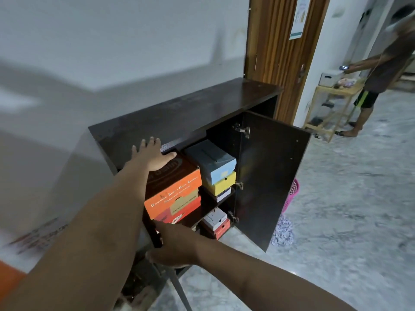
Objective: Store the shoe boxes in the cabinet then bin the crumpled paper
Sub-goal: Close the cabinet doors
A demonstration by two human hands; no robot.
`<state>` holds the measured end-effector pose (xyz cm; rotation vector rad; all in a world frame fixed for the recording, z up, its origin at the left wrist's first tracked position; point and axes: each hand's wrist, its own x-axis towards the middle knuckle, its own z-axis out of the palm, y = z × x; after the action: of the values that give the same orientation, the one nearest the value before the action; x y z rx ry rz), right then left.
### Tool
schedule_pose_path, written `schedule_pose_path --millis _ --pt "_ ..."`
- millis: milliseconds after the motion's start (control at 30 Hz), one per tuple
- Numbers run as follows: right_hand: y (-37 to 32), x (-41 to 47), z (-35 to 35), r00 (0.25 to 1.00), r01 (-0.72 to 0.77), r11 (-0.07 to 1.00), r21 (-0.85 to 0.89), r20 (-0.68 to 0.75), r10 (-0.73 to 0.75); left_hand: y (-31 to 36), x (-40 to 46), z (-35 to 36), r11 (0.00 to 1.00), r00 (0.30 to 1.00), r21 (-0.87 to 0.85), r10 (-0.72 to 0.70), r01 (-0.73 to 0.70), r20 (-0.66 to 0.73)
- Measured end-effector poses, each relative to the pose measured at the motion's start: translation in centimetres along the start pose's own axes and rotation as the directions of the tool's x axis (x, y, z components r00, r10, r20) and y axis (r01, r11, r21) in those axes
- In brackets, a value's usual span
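Shoe boxes [177,189] stacked in cabinet [179,113]

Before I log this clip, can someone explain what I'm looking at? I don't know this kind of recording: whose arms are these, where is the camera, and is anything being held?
There is no machine here. One wide-angle camera sits on a person's head and looks down at their own bare arms. The left hand lies flat and open on top of the orange shoe box, by the front edge of the dark cabinet. The right hand reaches low at the cabinet's near edge; whether it grips anything is unclear. The cabinet's right door stands open, showing a light blue box on a yellow box. A pink basket stands behind the door. Another person stands in the background.
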<state>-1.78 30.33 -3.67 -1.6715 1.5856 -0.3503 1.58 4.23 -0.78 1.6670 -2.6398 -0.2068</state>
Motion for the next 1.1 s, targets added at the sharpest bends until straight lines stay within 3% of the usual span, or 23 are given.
schedule_pose_path --millis 167,333,400,467,533,567,633,733,900,1100 --pt "2.9 -0.5 -2.5 0.995 0.011 0.999 0.037 -0.1 -0.007 0.0 -0.3 -0.8 0.997 0.999 -0.082 -0.007 0.01 0.033" --pt "9.6 0.1 -7.9 0.946 -0.086 0.967 0.238 -0.284 0.154 -0.6 0.2 -1.6 0.987 0.997 -0.163 0.015 -0.002 0.078" --pt "12.2 1.2 -9.4 0.858 -0.102 0.947 0.303 -0.455 0.238 -0.5 0.5 -1.6 0.99 0.998 -0.138 0.013 -0.004 0.06" --pt "14.0 2.8 -9.9 0.694 -0.153 0.921 0.357 -0.625 0.358 -0.4 0.7 -1.7 0.992 0.997 -0.123 0.004 0.005 0.074" --pt "15.1 5.1 -10.4 0.555 -0.215 0.888 0.406 -0.698 0.454 -0.5 0.9 -1.7 0.992 0.996 -0.124 -0.001 0.013 0.091" --pt "15.3 6.4 -10.9 0.527 -0.231 0.864 0.447 -0.689 0.497 -0.5 1.0 -1.7 0.991 0.995 -0.135 -0.005 0.018 0.097" --pt "15.0 9.1 -12.2 0.553 -0.248 0.837 0.487 -0.638 0.535 -0.5 1.1 -1.7 0.988 0.995 -0.153 -0.013 0.028 0.094" --pt "14.2 12.9 -13.2 0.641 -0.237 0.866 0.44 -0.599 0.48 -0.3 1.0 -1.5 0.986 0.996 -0.159 -0.026 0.039 0.084" --pt "14.1 17.6 -13.1 0.679 -0.204 0.912 0.356 -0.62 0.394 0.3 1.4 -1.2 0.982 0.995 -0.173 -0.063 0.076 0.083" --pt "14.1 19.5 -15.4 0.831 -0.188 0.954 0.232 -0.48 0.28 1.1 3.8 -1.5 0.978 0.987 -0.154 -0.127 0.142 0.101"
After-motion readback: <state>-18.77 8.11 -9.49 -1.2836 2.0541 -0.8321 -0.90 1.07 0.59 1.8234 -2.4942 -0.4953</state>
